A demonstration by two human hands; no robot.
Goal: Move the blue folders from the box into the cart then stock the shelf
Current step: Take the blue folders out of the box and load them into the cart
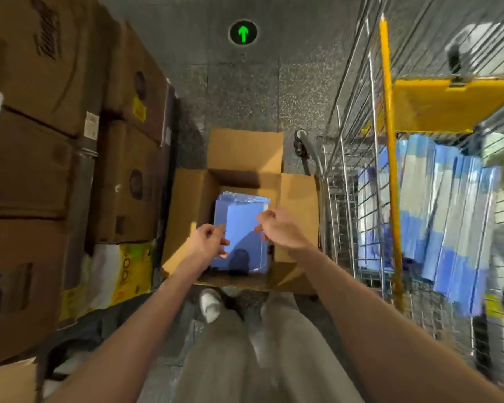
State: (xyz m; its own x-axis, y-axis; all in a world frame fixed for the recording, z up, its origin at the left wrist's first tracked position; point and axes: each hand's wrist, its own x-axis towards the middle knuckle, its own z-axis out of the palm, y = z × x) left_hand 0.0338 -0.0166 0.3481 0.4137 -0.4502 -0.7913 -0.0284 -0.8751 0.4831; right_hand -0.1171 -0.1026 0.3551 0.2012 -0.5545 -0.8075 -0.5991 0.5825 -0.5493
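The left hand (209, 243) and right hand (277, 229) pinch glossy rectangular blue folders (242, 225) in the open cardboard box (245, 149).

One view only: head-worn wide-angle camera, facing forward and steeply down. Close on the open cardboard box (245, 152) at frame centre; stacked cartons (41, 170) along left edge, wire cart (390, 175) along right. Wearer's legs (245, 359) at bottom.

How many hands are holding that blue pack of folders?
2: the left hand grips the blue folders at their left edge, the right hand pinches their right edge.
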